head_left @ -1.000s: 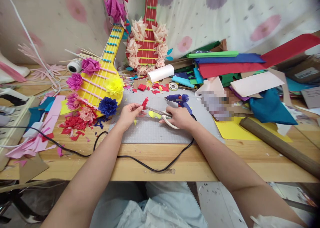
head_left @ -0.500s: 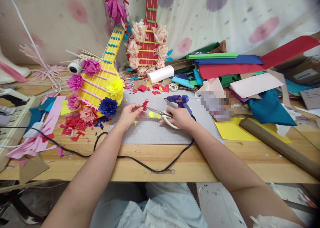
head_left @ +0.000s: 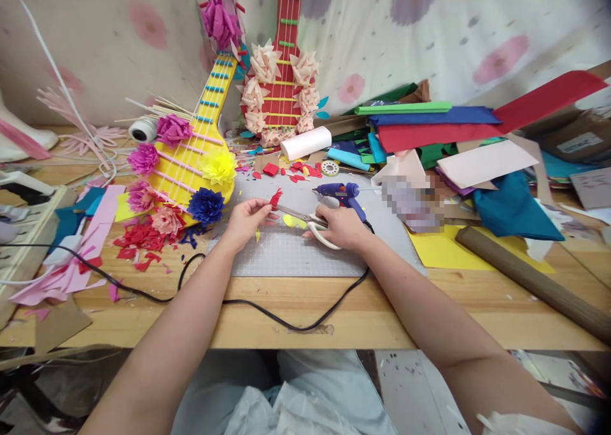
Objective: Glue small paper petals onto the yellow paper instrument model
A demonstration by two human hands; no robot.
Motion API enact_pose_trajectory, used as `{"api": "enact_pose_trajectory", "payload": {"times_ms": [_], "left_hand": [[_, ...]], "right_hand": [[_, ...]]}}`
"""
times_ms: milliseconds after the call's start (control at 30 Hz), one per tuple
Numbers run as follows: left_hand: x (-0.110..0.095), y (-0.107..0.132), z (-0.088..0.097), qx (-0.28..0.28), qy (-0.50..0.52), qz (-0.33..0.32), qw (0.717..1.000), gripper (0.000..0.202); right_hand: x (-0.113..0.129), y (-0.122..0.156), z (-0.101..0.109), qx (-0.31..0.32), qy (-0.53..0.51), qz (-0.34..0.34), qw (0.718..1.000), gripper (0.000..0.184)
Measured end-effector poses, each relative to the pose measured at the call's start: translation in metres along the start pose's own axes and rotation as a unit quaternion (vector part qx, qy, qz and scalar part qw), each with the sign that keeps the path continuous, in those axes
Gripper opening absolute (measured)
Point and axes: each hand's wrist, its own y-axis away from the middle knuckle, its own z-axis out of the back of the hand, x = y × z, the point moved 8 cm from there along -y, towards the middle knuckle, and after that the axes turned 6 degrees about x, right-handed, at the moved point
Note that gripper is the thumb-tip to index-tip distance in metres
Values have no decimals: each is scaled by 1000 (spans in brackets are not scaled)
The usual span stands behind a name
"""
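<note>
My left hand point(head_left: 245, 219) pinches a small piece of red fringed paper point(head_left: 275, 198) above the grey cutting mat point(head_left: 296, 254). My right hand point(head_left: 340, 226) grips white-handled scissors point(head_left: 308, 220), whose blades point left and meet the red paper. A yellow paper scrap point(head_left: 292, 221) lies on the mat under the blades. A blue glue gun point(head_left: 342, 193) rests just behind my right hand, and its black cord point(head_left: 267, 311) loops over the table's front edge.
A yellow cardboard guitar point(head_left: 191, 161) with paper flowers lies at the left, a red one point(head_left: 281, 85) leans on the wall. Red paper scraps point(head_left: 138, 239) litter the left. Stacked coloured paper sheets point(head_left: 439, 130), a white roll point(head_left: 305, 142) and a brown tube point(head_left: 529, 282) fill the right.
Both hands stay in nearly the same place with the scissors at the red paper; the view has shifted only slightly.
</note>
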Motion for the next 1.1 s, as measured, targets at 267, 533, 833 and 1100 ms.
{"api": "enact_pose_trajectory", "payload": {"times_ms": [267, 533, 833, 1100], "left_hand": [[0, 0, -1, 1, 8, 1, 1000, 30], [0, 0, -2, 11, 19, -7, 1000, 31], [2, -1, -1, 13, 15, -7, 1000, 32], [1, -1, 0, 10, 15, -10, 1000, 29]], "right_hand": [[0, -1, -1, -3, 2, -2, 1000, 51], [0, -1, -1, -4, 5, 3, 1000, 51], [-3, -2, -1, -3, 11, -5, 1000, 51], [-3, -2, 0, -3, 4, -5, 1000, 51]]}}
